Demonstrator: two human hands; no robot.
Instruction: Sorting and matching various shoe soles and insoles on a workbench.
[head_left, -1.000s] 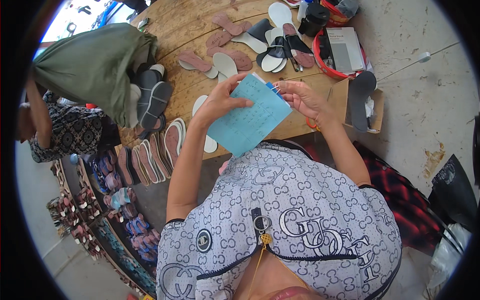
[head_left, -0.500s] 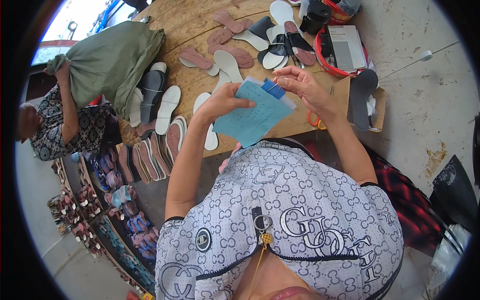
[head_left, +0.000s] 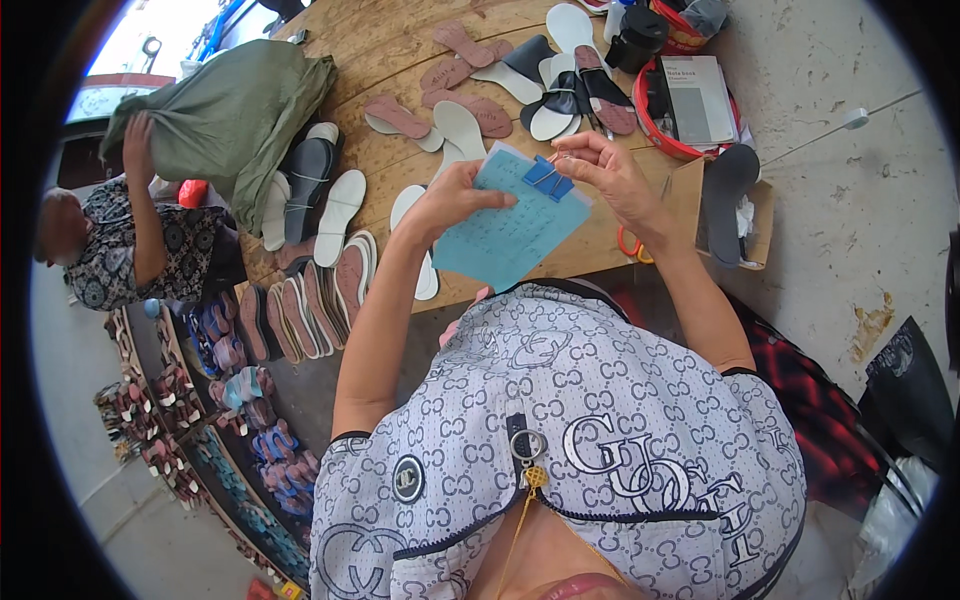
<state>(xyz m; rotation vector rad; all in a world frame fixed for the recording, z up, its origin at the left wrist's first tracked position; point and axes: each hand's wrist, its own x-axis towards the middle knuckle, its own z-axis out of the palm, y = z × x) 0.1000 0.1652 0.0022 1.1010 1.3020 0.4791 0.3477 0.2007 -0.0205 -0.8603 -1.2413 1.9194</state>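
A sheaf of light blue paper with handwriting [head_left: 515, 230] hangs over the table's near edge. My left hand [head_left: 452, 205] grips its left side, thumb on top and the fingers hidden behind. A blue binder clip [head_left: 548, 180] sits at the paper's upper right edge. My right hand [head_left: 610, 175] pinches the clip's wire handle between thumb and fingertips. Just past the paper, white insoles [head_left: 460, 130] and pinkish-brown insoles [head_left: 475, 112] lie on the wooden table [head_left: 370, 50].
Black-strapped sandals [head_left: 555, 105] lie farther back. A red basket [head_left: 645, 110] holds a notebook [head_left: 698, 98], beside a black cup [head_left: 638, 38]. Orange-handled scissors [head_left: 633, 243] rest at the table edge. At left, a person [head_left: 140, 240] handles a green sack [head_left: 230, 130]. Racks of sandals [head_left: 250, 400] stand below.
The paper has tilted slightly and its sheets lie closer together at the clip. The other person's hand has shifted from the sack's gathered corner to its side, and the sack sags.
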